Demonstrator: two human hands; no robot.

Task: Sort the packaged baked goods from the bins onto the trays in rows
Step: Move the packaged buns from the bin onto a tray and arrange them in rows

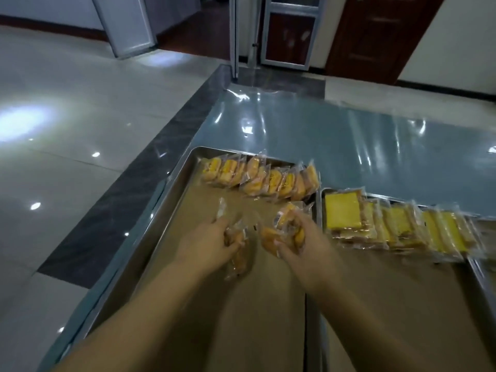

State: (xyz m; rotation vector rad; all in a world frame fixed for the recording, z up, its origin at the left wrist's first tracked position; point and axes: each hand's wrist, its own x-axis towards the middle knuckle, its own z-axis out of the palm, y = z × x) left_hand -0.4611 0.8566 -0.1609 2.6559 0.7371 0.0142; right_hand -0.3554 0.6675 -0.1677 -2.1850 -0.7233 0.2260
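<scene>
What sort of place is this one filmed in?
Probably a small bakery's packing room: paper-lined metal trays on a shiny worktable, rows of individually wrapped buns and yellow cake slices, and a tiled floor with a metal-framed door beyond.

Held packets (pixel 269 236) motion-blurred, labels unreadable

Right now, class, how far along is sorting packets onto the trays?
Done: a row of buns at the left tray's far edge, a row of yellow slices on the right tray. In hand: left hand and right hand grip bun packets. Left: both trays' nearer rows.
</scene>
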